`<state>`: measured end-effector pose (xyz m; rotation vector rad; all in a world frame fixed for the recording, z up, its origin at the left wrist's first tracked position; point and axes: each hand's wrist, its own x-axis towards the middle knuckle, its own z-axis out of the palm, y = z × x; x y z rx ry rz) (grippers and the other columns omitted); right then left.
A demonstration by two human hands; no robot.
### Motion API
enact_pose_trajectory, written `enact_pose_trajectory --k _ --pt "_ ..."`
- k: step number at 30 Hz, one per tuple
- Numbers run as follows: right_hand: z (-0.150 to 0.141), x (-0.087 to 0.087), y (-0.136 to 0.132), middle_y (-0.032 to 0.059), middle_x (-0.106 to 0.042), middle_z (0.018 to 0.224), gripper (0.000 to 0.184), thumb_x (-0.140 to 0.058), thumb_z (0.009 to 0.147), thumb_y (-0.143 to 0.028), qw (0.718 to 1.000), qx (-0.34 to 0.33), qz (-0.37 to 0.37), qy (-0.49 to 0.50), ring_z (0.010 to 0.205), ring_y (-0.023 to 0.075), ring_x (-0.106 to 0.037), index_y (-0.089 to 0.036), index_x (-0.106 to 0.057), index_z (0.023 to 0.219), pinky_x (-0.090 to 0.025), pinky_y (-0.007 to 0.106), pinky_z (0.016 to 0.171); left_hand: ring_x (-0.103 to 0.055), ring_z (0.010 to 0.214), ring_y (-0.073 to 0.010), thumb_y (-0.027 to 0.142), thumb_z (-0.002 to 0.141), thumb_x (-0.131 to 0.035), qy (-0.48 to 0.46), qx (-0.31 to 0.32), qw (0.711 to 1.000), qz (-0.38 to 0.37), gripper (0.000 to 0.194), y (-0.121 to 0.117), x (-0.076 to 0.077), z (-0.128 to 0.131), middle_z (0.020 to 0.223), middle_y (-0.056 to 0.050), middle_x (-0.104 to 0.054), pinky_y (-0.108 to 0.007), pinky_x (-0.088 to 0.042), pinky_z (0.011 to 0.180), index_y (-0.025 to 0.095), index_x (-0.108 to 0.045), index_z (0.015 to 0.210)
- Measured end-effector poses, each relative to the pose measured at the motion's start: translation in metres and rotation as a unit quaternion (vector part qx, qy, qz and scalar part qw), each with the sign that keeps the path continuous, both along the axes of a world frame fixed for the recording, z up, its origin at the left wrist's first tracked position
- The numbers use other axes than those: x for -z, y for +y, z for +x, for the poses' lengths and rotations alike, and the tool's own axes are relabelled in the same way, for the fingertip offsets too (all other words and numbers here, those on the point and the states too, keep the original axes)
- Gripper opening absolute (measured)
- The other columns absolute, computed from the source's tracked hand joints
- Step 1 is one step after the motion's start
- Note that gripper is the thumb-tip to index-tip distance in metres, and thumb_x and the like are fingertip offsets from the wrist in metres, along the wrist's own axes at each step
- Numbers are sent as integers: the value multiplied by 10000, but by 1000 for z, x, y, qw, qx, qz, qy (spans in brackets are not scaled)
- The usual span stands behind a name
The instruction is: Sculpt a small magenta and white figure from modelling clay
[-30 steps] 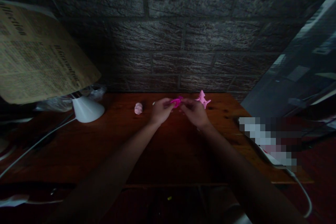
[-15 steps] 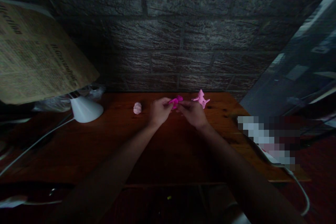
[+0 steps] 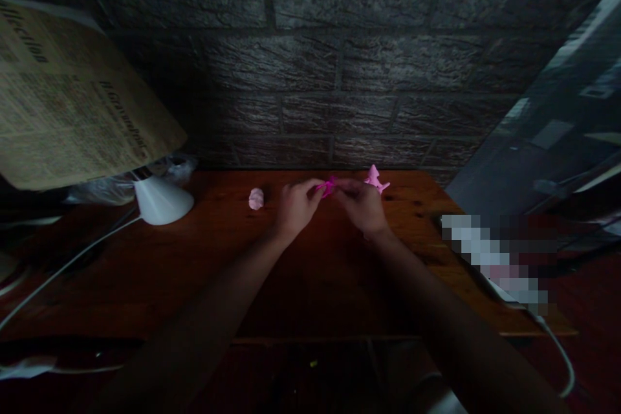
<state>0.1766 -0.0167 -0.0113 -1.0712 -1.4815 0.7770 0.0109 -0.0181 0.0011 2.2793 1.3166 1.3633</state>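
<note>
Over the far part of the wooden table, my left hand pinches a small magenta piece that looks like soft modelling clay. My right hand has its fingers closed at the piece's other side, so the two hands nearly meet around it. Fingers hide much of its shape. Just behind my right hand stands a light pink pointed figure, partly covered by that hand. A pale pink lump lies on the table to the left of my left hand.
On the left stands a lamp with a white base and a newsprint shade; its cord runs left. A brick wall rises behind the table. A blurred-out device with a white cable lies at the right edge.
My right fingers have shifted up and over the magenta piece, which now shows less. The right hand covers more of the light pink figure. The view has moved slightly.
</note>
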Motion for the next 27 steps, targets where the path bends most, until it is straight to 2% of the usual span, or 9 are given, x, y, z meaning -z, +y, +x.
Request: enact_pose_trajectory --k 6,10,18,22,27 --pt "1 1 0 79 -798 1056 200 -634 852 -217 998 34 36 -25 992 227 -745 -201 -791 975 -558 432 995 -733 876 -187 213 928 -598 5 43 999 -18 165 -1 -2 -1 962 -37 -796 -332 -557 842 250 -755 961" --pt "3 -1 1 59 -795 1073 204 -617 866 -212 996 21 56 -64 1025 219 -733 -220 -789 976 -543 425 1016 -716 999 -192 159 898 -616 6 84 996 -12 156 2 -1 -2 1063 -50 -773 -356 -545 935 244 -745 921" --pt "5 -2 3 53 -793 1031 237 -578 877 -163 989 -9 69 -132 990 226 -733 -238 -790 953 -556 426 975 -719 926 -185 106 858 -661 19 73 997 -15 126 2 0 -1 976 -42 -767 -324 -549 888 220 -712 854" --pt "6 -2 3 53 -794 1029 232 -587 862 -150 991 -25 54 -124 959 224 -742 -233 -782 955 -575 431 946 -736 835 -168 138 852 -699 -16 57 997 -49 171 1 2 0 958 -32 -780 -289 -572 800 224 -703 1000" --pt "4 -2 1 83 -782 1077 255 -613 829 -142 995 -24 50 -78 1000 224 -741 -208 -746 1036 -578 422 958 -749 960 -204 151 892 -641 19 54 997 -47 356 2 3 -1 1125 -55 -781 -352 -573 911 274 -689 1223"
